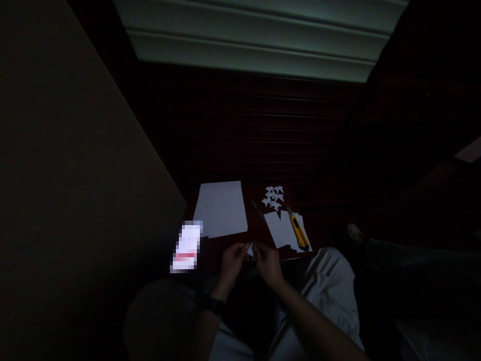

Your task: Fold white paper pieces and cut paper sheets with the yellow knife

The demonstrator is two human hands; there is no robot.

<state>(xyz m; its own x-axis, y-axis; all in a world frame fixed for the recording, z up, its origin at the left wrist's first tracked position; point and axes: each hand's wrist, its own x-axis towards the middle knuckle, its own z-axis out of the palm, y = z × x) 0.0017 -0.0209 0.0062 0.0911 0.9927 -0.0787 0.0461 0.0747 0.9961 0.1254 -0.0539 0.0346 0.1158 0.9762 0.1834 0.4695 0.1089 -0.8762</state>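
My left hand (233,260) and my right hand (267,261) meet just above the near edge of a small dark table (255,228). Both have their fingers pinched together on a small white piece of paper (249,247) held between them. A dark watch sits on my left wrist. The scene is very dim, so the paper's shape is hard to make out.
On the table lie a stack of white sheets (221,208), a cut white sheet (283,229) with a yellow utility knife (298,231) on it, a pen (258,211) and several small folded paper pieces (273,196). A lit phone screen (187,246) glows at the left.
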